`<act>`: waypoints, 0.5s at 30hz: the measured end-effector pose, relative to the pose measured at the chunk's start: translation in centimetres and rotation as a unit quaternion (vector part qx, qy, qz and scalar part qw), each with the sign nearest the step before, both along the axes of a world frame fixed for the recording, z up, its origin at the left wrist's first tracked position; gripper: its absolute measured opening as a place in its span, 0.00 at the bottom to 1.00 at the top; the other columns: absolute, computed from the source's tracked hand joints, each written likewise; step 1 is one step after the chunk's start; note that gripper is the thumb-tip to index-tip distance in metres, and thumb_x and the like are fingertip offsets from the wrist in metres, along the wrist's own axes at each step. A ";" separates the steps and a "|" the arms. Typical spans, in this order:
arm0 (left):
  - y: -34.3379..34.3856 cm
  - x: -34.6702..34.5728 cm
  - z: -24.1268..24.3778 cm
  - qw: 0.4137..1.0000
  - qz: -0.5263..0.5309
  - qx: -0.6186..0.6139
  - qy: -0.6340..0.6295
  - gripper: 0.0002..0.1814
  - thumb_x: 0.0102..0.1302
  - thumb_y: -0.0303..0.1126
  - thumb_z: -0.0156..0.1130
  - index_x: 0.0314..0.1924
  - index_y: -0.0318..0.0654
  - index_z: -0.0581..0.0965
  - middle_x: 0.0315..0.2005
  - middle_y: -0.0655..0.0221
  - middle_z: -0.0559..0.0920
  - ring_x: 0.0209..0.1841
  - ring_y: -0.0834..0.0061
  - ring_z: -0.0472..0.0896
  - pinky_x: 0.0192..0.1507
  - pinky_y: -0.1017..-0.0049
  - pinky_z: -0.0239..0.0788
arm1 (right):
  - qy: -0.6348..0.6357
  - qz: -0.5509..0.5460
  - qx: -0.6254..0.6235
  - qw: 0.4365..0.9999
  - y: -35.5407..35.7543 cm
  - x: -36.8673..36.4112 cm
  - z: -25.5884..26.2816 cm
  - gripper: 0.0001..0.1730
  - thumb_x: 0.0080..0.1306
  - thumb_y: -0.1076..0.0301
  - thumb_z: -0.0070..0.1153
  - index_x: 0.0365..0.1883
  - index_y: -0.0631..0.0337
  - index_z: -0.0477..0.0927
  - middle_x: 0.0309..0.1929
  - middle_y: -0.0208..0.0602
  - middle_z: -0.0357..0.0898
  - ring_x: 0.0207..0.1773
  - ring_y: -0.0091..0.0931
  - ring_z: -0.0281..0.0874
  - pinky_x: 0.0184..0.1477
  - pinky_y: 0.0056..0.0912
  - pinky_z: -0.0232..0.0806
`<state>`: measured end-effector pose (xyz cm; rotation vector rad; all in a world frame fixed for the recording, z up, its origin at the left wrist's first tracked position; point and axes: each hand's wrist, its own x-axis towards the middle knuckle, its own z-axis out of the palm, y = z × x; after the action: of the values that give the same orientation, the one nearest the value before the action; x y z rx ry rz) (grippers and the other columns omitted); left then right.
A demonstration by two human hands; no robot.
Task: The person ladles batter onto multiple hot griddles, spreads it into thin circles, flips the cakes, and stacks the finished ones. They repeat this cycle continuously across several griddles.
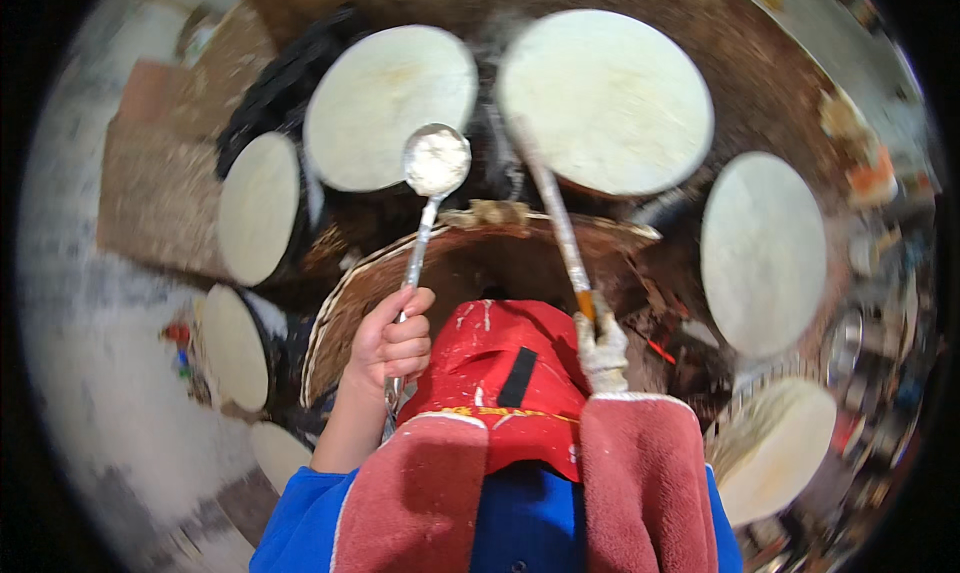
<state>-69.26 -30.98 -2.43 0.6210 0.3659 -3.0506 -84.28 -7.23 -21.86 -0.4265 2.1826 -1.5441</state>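
My bare left hand [401,337] grips the metal handle of a ladle [437,160]. White, lumpy-looking batter or paste fills the ladle's bowl. That bowl overlaps the lower edge of a round, pale disc [382,100], which looks like a sheet of batter on a round plate. In a spattered white glove, my right hand [602,346] holds a long stick [559,217] with an orange-brown lower part. The stick's far end blurs against the left edge of a larger pale disc [607,100]; whether it touches cannot be told.
More pale discs stand around me at left [259,209] and right [765,254]. One at lower right [780,453] has a streaked, wrinkled surface. A brown curved rim [360,273] rings my front. Brown board [154,187] lies at left; blurred clutter and a metal bowl [846,344] sit at right.
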 end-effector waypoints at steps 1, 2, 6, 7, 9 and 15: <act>0.0 1.1 -0.1 1.000 0.026 -0.003 0.002 0.15 0.73 0.41 0.35 0.30 0.42 0.60 0.08 0.82 0.55 0.06 0.90 0.52 0.06 0.85 0.49 | -0.023 -0.008 -0.029 0.999 -0.5 -0.5 -1.1 0.19 0.61 0.68 0.56 0.50 0.65 0.74 0.42 0.39 0.79 0.43 0.21 0.74 0.45 0.26 0.67; -0.1 2.4 -0.3 0.999 0.054 -0.002 0.009 0.15 0.73 0.41 0.35 0.30 0.42 0.60 0.08 0.82 0.56 0.06 0.90 0.53 0.06 0.85 0.48 | -0.066 0.009 0.041 0.997 -1.3 -1.4 -1.2 0.16 0.60 0.71 0.57 0.46 0.67 0.75 0.39 0.37 0.79 0.40 0.21 0.74 0.44 0.25 0.67; -2.3 9.2 0.6 0.980 0.192 0.013 0.057 0.14 0.73 0.41 0.35 0.29 0.43 0.58 0.07 0.82 0.56 0.04 0.90 0.52 0.04 0.85 0.48 | -0.016 0.053 -0.004 0.998 -9.0 -2.0 0.3 0.08 0.63 0.78 0.47 0.40 0.67 0.75 0.31 0.32 0.77 0.36 0.19 0.72 0.43 0.20 0.65; -3.0 11.0 1.1 0.974 0.215 -0.002 0.074 0.15 0.73 0.41 0.35 0.29 0.43 0.58 0.07 0.83 0.55 0.04 0.90 0.52 0.04 0.85 0.47 | -0.028 0.056 -0.004 0.998 -11.1 -1.8 0.4 0.08 0.63 0.78 0.47 0.40 0.66 0.75 0.31 0.33 0.76 0.37 0.19 0.71 0.44 0.20 0.65; -4.1 15.7 2.1 0.955 0.223 -0.184 0.065 0.14 0.73 0.40 0.36 0.29 0.43 0.58 0.06 0.82 0.55 0.04 0.89 0.51 0.04 0.84 0.43 | -0.007 0.083 -0.006 0.997 -15.5 -1.4 -0.9 0.08 0.64 0.76 0.47 0.40 0.64 0.75 0.31 0.34 0.76 0.35 0.20 0.71 0.42 0.22 0.65; -6.7 20.9 5.5 0.833 0.135 -0.428 -0.322 0.18 0.68 0.45 0.48 0.25 0.45 0.60 0.06 0.80 0.53 0.06 0.88 0.49 0.05 0.82 0.39 | -0.059 0.058 -0.064 0.994 -29.6 3.7 -2.2 0.10 0.63 0.64 0.54 0.34 0.63 0.76 0.25 0.29 0.75 0.29 0.19 0.68 0.34 0.24 0.63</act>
<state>-48.38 -37.72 3.12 1.2526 -0.7972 -2.1621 -80.62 -36.87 -24.02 -0.4808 1.9411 -1.6090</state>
